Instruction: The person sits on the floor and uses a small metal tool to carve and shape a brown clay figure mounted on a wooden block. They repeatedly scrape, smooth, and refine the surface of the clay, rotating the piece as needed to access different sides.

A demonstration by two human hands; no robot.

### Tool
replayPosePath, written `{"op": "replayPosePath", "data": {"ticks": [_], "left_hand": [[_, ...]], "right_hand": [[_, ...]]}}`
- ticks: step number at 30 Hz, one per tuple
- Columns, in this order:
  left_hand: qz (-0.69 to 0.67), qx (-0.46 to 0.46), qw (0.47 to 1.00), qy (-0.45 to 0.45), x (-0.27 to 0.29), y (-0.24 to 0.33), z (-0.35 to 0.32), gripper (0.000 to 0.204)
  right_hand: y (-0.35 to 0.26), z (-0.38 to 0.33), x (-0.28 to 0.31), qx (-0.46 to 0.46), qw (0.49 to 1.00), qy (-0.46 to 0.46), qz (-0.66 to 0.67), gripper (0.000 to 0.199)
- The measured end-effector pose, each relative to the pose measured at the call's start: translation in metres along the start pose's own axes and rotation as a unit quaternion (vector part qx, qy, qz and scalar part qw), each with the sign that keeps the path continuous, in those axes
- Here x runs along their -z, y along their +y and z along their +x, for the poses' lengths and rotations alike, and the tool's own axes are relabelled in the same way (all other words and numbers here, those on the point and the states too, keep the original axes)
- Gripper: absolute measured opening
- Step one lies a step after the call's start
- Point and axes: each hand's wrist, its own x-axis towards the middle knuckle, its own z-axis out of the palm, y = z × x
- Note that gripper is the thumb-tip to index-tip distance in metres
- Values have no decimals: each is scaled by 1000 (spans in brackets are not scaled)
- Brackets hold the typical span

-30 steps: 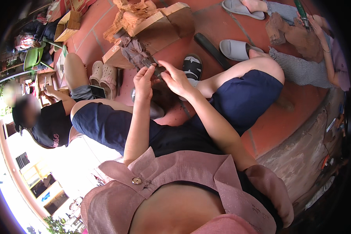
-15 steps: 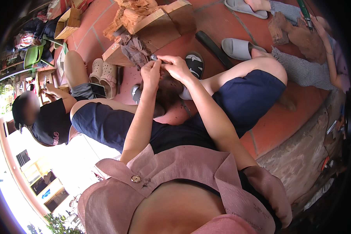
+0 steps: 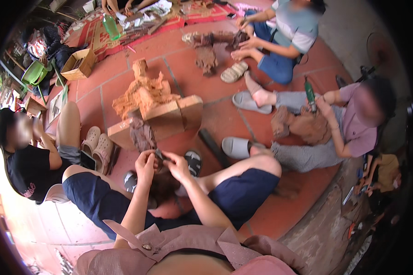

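Below the middle of the frame, our left hand (image 3: 144, 168) pinches what seems to be a small dark-grey piece (image 3: 159, 154); our right hand (image 3: 177, 167) meets it from the other side, and blur keeps us from telling whether it grips too. Just above our fingertips, left of centre, we see a dark-brown carved wooden figure (image 3: 142, 134), before a long tan wooden block (image 3: 167, 121). At centre right, a co-worker's hand (image 3: 325, 106) holds a green handheld tool (image 3: 309, 94) over a reddish-brown carved piece (image 3: 307, 127).
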Motion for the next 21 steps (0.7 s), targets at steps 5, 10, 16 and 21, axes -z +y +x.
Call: {"op": "replayPosePath", "data": {"ticks": [5,10,16,21], "left_hand": [[-57,-29,998,27,-5,2,8,17],[-97,-12,995,5,-5,-5,9,19],[-117,27,993,-3,-6,-22,7,19],[-129,31,991,-15,-6,-20,6,18]], "right_hand": [[-7,9,-4,89,992,68,53,40],[14,9,-17,126,987,98,7,41],[-10,-4,-10,115,983,144,-24,40],[-21,1,-12,154,978,123,-71,37]]}}
